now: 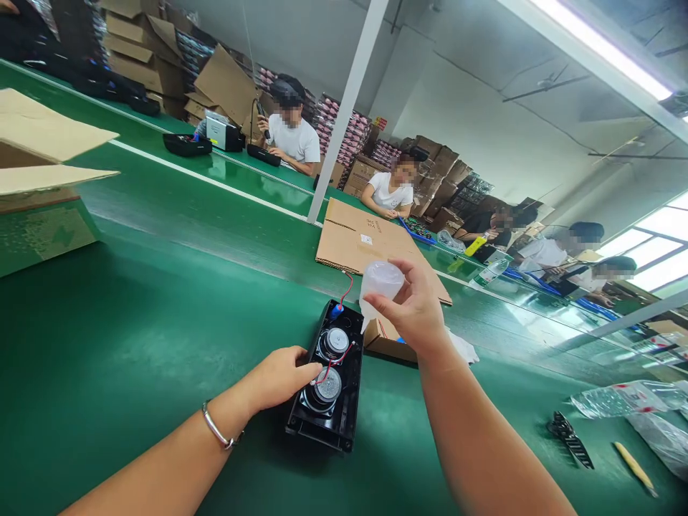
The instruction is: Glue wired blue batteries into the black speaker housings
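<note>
A black speaker housing lies on the green bench, with two round speaker drivers set in it and thin red and black wires across them. My left hand grips the housing's left side, its thumb over the lower driver. Fingers wrapped round it, my right hand holds a translucent white squeeze bottle upside down. The bottle's narrow nozzle points down at the housing's upper right edge. Whether the tip touches the edge, I cannot tell. A blue part sits in the housing's top corner.
An open carton stands at left. Behind the housing are a small cardboard box and a flattened carton. Plastic bottles, a black hair clip and a yellow-handled tool lie at right. Several people sit across the bench.
</note>
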Tool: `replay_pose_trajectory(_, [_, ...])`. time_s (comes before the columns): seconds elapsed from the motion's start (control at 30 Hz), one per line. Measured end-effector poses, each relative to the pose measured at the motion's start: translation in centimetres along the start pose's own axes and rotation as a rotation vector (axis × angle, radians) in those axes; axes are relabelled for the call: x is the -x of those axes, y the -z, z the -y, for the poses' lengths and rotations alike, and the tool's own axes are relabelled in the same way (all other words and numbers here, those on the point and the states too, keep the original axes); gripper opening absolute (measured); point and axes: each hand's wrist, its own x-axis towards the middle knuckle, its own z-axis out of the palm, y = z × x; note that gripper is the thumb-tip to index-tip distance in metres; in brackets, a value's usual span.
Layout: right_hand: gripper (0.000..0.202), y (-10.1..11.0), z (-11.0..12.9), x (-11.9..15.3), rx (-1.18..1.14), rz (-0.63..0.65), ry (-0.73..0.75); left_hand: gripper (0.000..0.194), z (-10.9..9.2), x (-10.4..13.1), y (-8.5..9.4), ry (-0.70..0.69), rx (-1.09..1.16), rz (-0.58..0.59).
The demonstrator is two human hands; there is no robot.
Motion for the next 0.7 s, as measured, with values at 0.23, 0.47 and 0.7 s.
replay_pose_trajectory(0.23, [0.067,-0.5,-0.1,-0.4,0.037,0.024,-0.003,0.039,0.1,0.1,-0.1,0.002,-0.018,-0.030])
replay_pose_trajectory(0.47, [0.065,-0.7,0.1,-0.3,-0.057,-0.054,0.045,0.044,0.1,0.2,-0.3,0.008,0.011,-0.046])
replay_pose_trajectory(0.7, [0.060,-1.8,2.0,0.9,-0.283,-0.109,0.052,0.055,-0.6,0.6,-1.1,0.098,0.184,0.040])
